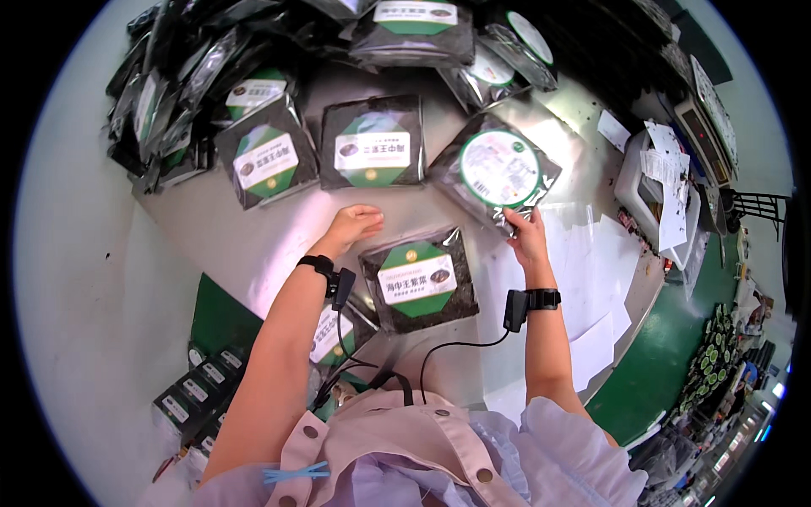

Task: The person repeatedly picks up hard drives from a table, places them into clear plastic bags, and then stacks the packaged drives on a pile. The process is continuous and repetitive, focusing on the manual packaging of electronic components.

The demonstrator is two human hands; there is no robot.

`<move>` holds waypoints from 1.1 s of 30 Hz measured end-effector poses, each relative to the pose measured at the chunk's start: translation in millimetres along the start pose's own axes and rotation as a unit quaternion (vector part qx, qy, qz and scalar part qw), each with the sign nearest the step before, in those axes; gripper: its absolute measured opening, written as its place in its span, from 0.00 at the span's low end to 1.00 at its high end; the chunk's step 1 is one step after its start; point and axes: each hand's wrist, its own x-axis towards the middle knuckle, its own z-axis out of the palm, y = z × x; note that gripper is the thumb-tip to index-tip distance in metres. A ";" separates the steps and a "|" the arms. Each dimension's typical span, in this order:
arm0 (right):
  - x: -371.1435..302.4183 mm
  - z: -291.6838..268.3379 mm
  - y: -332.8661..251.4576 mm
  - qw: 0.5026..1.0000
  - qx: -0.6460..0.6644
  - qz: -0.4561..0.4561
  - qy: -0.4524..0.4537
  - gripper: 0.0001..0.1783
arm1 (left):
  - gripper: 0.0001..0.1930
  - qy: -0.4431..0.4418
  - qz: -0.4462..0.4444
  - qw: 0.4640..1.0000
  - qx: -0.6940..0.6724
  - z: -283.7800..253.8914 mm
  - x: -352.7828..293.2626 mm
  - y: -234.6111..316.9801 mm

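My right hand (529,238) pinches the near corner of a clear-wrapped pack of dark dried seaweed (456,166), its thumb on top; the pack lies tilted, with a round white, green-rimmed label facing up. My left hand (356,226) hovers over the table, empty, its fingers stretched out loosely. Just beyond it lies another seaweed pack (372,110) with a green and white label, and a third pack (265,152) sits to its left. Between my forearms rests a seaweed pack (452,296), partly covering one more pack (338,331) by my left forearm.
Heaped packs (198,76) line the table's far left, and more packs (414,42) stand at the back. White sheets (583,279) cover the right side of the table. A white bin (635,182) with papers stands beyond. Boxes (190,393) sit below at left.
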 end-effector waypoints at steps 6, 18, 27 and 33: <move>-77.8 -1.0 27.7 0.984 0.083 -0.132 -0.087 0.27 | 0.14 0.255 0.229 0.896 0.283 -24.9 -80.3 -19.9; -149.0 44.6 106.4 0.886 -0.388 -0.249 -0.057 0.38 | 0.23 0.140 0.057 0.909 -0.389 -9.9 -284.2 -50.8; -130.8 -1.5 111.7 0.920 -0.313 0.143 -0.189 0.39 | 0.23 0.208 0.089 0.930 -0.291 -100.8 -353.7 -163.1; -263.7 93.9 86.8 0.745 -0.377 -0.527 -0.159 0.26 | 0.19 0.204 0.099 0.902 -0.367 -84.9 -380.9 -162.4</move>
